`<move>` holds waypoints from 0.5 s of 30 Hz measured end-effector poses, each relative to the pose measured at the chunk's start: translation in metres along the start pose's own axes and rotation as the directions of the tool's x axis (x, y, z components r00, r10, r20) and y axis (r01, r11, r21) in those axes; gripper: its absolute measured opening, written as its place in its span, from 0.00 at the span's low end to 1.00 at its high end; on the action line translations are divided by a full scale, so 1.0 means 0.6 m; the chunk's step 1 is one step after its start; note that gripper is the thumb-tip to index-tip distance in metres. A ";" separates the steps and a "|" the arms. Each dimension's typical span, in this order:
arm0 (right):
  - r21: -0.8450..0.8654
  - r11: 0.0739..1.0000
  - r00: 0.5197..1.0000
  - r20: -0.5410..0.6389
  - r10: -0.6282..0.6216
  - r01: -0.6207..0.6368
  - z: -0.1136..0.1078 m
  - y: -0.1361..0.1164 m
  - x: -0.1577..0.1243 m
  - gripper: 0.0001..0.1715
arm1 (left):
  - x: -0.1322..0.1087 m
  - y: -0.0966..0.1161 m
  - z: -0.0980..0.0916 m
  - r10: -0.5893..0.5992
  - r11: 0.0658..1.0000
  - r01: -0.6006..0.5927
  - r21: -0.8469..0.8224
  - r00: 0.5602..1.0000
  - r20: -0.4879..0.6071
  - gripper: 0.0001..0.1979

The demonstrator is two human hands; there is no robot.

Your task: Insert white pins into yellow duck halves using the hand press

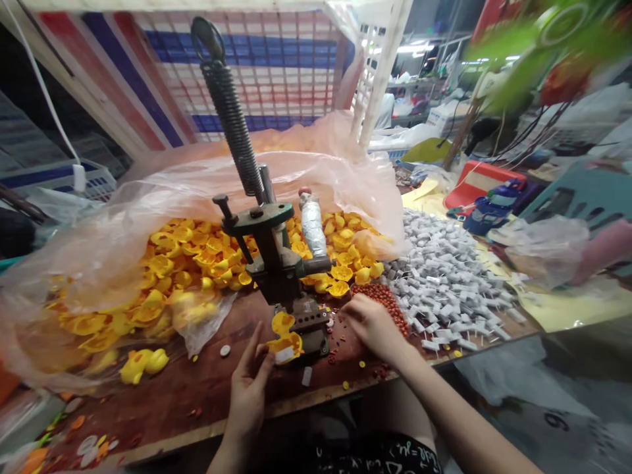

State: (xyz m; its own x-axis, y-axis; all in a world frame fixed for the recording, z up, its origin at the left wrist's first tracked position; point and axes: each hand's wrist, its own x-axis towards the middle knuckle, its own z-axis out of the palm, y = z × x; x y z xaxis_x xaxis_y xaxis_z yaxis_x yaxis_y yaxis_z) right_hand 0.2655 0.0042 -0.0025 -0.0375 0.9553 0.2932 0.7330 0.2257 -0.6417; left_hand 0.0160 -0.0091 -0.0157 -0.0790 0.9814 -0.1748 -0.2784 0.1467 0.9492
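My left hand grips the left edge of a yellow plastic duck half, thumb and fingers at its side. The half lies hollow side up at the foot of a hand press, with a small pale grey block inside. My right hand is to the right of the press, over the table beside a heap of small reddish-brown beads. Its fingers are bent together, and whatever is between them is hidden. The lever of the press, wrapped in silvery tape, stands up behind.
Behind the press, yellow duck halves spill from a clear plastic bag. A pile of grey blocks with metal pins covers the right. A yellow duck lies at left. A blurred green fan is at upper right.
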 end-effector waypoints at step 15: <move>0.493 0.862 0.993 0.052 0.104 -0.116 0.051 -0.020 0.001 0.07 | 0.007 -0.021 -0.021 -0.144 0.936 0.120 -0.330 0.988 -0.049 0.11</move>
State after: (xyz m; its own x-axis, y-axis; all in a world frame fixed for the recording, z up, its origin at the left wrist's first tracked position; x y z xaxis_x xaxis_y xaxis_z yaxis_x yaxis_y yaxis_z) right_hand 0.2357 0.0079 -0.0165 0.0036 0.9823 0.1874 0.3014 0.1776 -0.9368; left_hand 0.0071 -0.0084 -0.0319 -0.0848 0.9430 -0.3218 -0.5859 0.2141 0.7816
